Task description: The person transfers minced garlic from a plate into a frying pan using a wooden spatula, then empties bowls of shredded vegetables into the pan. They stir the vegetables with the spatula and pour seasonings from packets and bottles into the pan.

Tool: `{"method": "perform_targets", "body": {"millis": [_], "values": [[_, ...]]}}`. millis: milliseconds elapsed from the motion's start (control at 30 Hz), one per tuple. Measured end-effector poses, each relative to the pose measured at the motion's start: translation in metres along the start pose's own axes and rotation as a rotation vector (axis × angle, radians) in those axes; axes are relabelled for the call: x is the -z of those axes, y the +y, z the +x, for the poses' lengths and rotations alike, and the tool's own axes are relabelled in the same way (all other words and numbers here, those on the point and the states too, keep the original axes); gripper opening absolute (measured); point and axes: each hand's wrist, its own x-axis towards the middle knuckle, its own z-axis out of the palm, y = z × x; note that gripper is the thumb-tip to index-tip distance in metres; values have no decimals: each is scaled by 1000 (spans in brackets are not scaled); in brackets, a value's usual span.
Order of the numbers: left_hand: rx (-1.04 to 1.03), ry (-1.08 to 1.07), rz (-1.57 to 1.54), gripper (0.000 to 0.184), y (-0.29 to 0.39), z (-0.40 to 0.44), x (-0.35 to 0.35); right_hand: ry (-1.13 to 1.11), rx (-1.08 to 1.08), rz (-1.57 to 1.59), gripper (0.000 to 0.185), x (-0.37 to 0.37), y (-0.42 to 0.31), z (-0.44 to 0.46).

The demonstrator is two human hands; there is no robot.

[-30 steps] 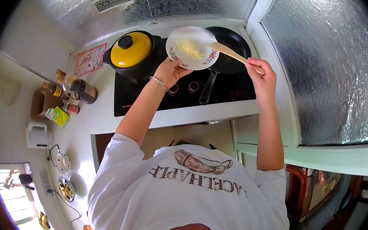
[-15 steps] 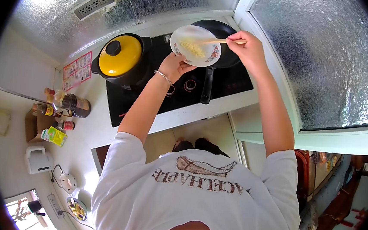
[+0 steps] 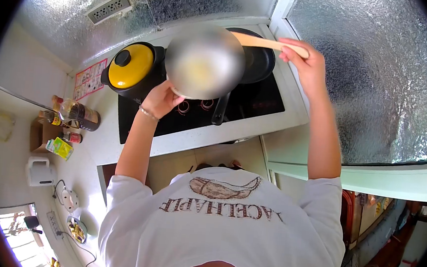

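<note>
My left hand [image 3: 161, 99] grips the near rim of a white dish [image 3: 191, 95], raised over the stove. A blur covers most of the dish, with only a pale yellow patch showing in its middle. In my right hand [image 3: 306, 65] is the handle of a wooden spatula [image 3: 263, 42], pinched between thumb and fingers; its far end runs into the blur by the dish. Behind and to the right, a black frying pan [image 3: 260, 64] sits on the black cooktop [image 3: 261, 97], its handle pointing toward me and its left part hidden by the dish.
Left on the cooktop stands a dark pot with a yellow lid [image 3: 131, 67]. Bottles [image 3: 85, 117], a green-yellow packet [image 3: 60, 148] and a white appliance [image 3: 40, 171] line the left counter. A textured glass panel [image 3: 388, 82] borders the right side.
The dish has shifted left and nearer the camera, uncovering more of the pan. My right hand with the spatula has moved slightly right, and the camera view has shifted.
</note>
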Motion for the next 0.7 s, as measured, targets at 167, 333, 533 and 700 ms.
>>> {"method": "perform_targets", "body": {"millis": [167, 333, 533, 700], "values": [[-54, 69, -96, 21, -25, -20, 16, 165, -76, 250, 20, 16, 42, -33], [-149, 130, -113, 34, -30, -23, 3, 402, 28, 632, 19, 20, 58, -28], [-115, 3, -123, 42, -19, -7, -28, 244, 43, 449, 19, 10, 47, -29], [-29, -35, 14, 37, -17, 6, -49, 10, 20, 80, 15, 17, 22, -36]]}}
